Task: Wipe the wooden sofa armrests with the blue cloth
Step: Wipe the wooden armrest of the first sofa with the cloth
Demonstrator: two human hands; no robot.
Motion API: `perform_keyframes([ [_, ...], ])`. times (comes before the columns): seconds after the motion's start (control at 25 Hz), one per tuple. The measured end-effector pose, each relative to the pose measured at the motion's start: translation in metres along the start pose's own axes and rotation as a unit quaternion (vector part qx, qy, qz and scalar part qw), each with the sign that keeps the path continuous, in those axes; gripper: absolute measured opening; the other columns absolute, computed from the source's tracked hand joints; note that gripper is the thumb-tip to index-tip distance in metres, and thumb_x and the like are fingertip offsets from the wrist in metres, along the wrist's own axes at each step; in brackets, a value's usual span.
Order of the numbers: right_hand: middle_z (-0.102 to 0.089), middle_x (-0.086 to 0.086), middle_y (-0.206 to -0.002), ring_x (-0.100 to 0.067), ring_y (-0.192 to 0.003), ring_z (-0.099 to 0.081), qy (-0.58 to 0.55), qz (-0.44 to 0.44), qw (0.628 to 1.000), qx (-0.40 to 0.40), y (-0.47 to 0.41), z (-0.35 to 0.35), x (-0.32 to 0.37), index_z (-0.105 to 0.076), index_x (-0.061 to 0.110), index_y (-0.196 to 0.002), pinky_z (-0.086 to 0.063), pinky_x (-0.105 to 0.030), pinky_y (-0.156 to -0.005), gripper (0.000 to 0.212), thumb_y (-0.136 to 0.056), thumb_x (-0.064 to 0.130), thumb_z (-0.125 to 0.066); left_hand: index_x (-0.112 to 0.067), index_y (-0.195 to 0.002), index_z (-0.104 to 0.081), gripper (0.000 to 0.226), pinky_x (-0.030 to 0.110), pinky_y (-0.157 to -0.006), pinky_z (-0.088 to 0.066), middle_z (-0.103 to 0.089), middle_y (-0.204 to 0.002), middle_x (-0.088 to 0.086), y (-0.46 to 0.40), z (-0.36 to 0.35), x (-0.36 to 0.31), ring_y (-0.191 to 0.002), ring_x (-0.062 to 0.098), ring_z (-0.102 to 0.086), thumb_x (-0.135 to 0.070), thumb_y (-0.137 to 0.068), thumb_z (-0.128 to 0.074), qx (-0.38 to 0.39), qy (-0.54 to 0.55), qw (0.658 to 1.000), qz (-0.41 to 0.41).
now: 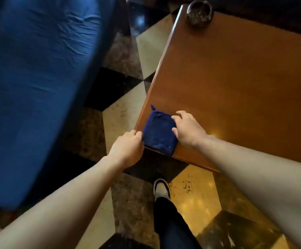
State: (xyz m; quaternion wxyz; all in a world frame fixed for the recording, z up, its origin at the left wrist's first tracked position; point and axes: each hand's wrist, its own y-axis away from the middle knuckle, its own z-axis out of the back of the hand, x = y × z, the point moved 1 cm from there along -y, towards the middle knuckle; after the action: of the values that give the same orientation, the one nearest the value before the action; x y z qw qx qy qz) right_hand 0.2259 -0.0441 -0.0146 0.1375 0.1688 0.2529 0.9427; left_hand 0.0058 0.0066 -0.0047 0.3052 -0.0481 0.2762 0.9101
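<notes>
A folded blue cloth lies on the near left corner of a wooden table, its lower edge hanging slightly over the rim. My left hand pinches the cloth's left edge at the table corner. My right hand rests with spread fingers against the cloth's right side, touching it. The blue sofa cushion fills the left of the view; no wooden armrest is clearly visible.
A dark round ashtray stands at the table's far left corner. Between sofa and table runs a narrow strip of checkered tile floor. My leg and shoe stand on the floor just below the table corner.
</notes>
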Motion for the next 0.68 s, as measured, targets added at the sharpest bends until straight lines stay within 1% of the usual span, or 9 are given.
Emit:
perform_keyframes([
  [0.08, -0.041, -0.013, -0.153, -0.034, -0.140, -0.039, -0.021, -0.002, 1.000, -0.021, -0.024, -0.022, -0.002, -0.042, 0.011, -0.150, -0.036, -0.044, -0.117, 0.054, -0.103, 0.030, -0.058, -0.008, -0.125, -0.055, 0.035, 0.049, -0.094, -0.052, -0.061, -0.121, 0.019, -0.029, -0.028, 0.001, -0.113, 0.042, -0.059, -0.026, -0.095, -0.054, -0.040, 0.090, 0.995, 0.020],
  [0.16, -0.045, -0.012, -0.147, -0.033, -0.134, -0.043, -0.005, -0.018, 0.999, -0.045, -0.030, -0.040, 0.007, -0.037, 0.013, -0.153, -0.041, -0.044, -0.113, 0.063, -0.100, 0.036, -0.062, -0.007, -0.142, -0.046, 0.053, 0.046, -0.102, -0.048, -0.058, -0.133, 0.019, -0.038, -0.041, -0.006, -0.122, 0.037, -0.057, -0.025, -0.095, -0.060, -0.078, 0.167, 0.981, 0.057],
  [0.2, -0.045, -0.013, -0.145, -0.033, -0.132, -0.044, 0.012, -0.029, 0.998, -0.062, -0.032, -0.047, 0.009, -0.035, 0.014, -0.155, -0.042, -0.043, -0.111, 0.068, -0.099, 0.039, -0.064, -0.006, -0.143, -0.046, 0.055, 0.043, -0.102, -0.047, -0.058, -0.133, 0.018, -0.042, -0.048, -0.010, -0.122, 0.036, -0.057, -0.025, -0.094, -0.062, -0.099, 0.196, 0.972, 0.081],
  [0.28, -0.047, -0.014, -0.142, -0.034, -0.130, -0.045, 0.017, -0.058, 0.995, -0.084, -0.035, -0.053, 0.011, -0.034, 0.015, -0.155, -0.041, -0.045, -0.110, 0.073, -0.096, 0.042, -0.066, -0.007, -0.127, -0.056, 0.040, 0.042, -0.094, -0.050, -0.063, -0.120, 0.017, -0.045, -0.055, -0.016, -0.110, 0.034, -0.061, -0.025, -0.092, -0.065, -0.118, 0.229, 0.958, 0.121],
  [0.36, -0.052, -0.013, -0.139, -0.034, -0.128, -0.049, -0.033, -0.085, 0.994, -0.064, -0.037, -0.050, 0.011, -0.040, 0.017, -0.151, -0.042, -0.046, -0.108, 0.069, -0.093, 0.039, -0.070, -0.006, -0.107, -0.063, 0.026, 0.045, -0.087, -0.054, -0.068, -0.106, 0.016, -0.048, -0.057, -0.017, -0.099, 0.035, -0.064, -0.024, -0.089, -0.065, -0.094, 0.254, 0.948, 0.167],
  [0.44, -0.055, -0.012, -0.129, -0.035, -0.119, -0.057, -0.098, -0.102, 0.990, -0.020, -0.035, -0.047, 0.014, -0.055, 0.017, -0.133, -0.048, -0.045, -0.100, 0.050, -0.089, 0.034, -0.073, -0.007, -0.091, -0.065, 0.024, 0.044, -0.080, -0.054, -0.070, -0.095, 0.014, -0.046, -0.056, -0.014, -0.093, 0.037, -0.065, -0.030, -0.084, -0.065, -0.037, 0.265, 0.943, 0.200],
  [0.52, -0.055, -0.012, -0.119, -0.035, -0.105, -0.061, -0.117, -0.110, 0.987, 0.020, -0.027, -0.049, 0.021, -0.062, 0.015, -0.114, -0.052, -0.045, -0.090, 0.034, -0.087, 0.034, -0.073, -0.015, -0.073, -0.057, 0.026, 0.040, -0.070, -0.050, -0.067, -0.084, 0.010, -0.036, -0.057, -0.010, -0.084, 0.034, -0.062, -0.040, -0.077, -0.062, -0.005, 0.293, 0.934, 0.204],
  [0.6, -0.056, -0.010, -0.113, -0.031, -0.097, -0.062, -0.160, -0.127, 0.978, 0.049, -0.013, -0.054, 0.034, -0.063, 0.014, -0.103, -0.055, -0.047, -0.086, 0.028, -0.084, 0.033, -0.074, -0.021, -0.069, -0.050, 0.024, 0.031, -0.057, -0.040, -0.062, -0.077, 0.002, -0.017, -0.057, -0.002, -0.074, 0.024, -0.060, -0.043, -0.072, -0.059, 0.024, 0.367, 0.909, 0.195],
  [0.68, -0.064, -0.005, -0.102, -0.026, -0.094, -0.064, -0.210, -0.133, 0.966, 0.076, 0.007, -0.062, 0.056, -0.062, 0.018, -0.099, -0.056, -0.046, -0.083, 0.025, -0.082, 0.032, -0.073, -0.025, -0.074, -0.050, 0.016, 0.026, -0.052, -0.035, -0.062, -0.075, -0.003, 0.011, -0.059, 0.014, -0.068, 0.014, -0.059, -0.037, -0.073, -0.061, 0.055, 0.444, 0.868, 0.215],
])
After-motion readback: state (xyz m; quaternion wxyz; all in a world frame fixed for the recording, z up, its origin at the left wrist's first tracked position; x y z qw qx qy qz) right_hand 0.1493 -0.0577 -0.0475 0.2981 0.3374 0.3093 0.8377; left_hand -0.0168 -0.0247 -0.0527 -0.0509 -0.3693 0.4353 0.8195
